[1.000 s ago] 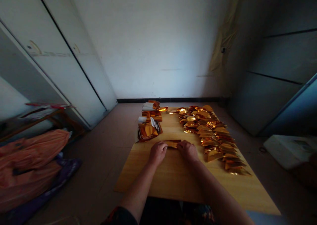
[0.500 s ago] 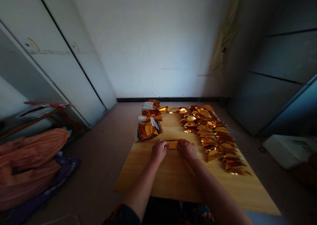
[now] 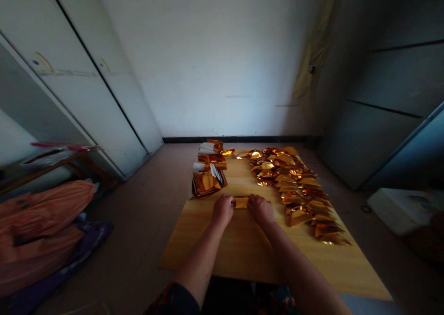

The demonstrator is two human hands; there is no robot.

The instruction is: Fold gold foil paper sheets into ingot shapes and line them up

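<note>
A strip of folded gold foil paper (image 3: 242,202) lies low over the wooden board, stretched between my two hands. My left hand (image 3: 224,208) is closed on its left end, and my right hand (image 3: 261,209) grips the right end with fingers curled. Both sets of fingertips are partly hidden by the knuckles. Just beyond my left hand sits a stack of gold foil sheets (image 3: 205,183), some showing white undersides. To the right of my right hand, rows of folded gold foil pieces (image 3: 299,192) stand packed together.
The wooden board (image 3: 222,255) is a low tabletop. Smaller foil stacks (image 3: 212,161) rest near its far left edge. Orange plastic bags (image 3: 48,208) lie on the left, a white box (image 3: 398,211) on the right. A white wall (image 3: 215,60) rises behind.
Both hands keep hold of the gold foil paper in nearly the same place. My right hand has shifted very slightly left; the stacks and rows look unchanged.
</note>
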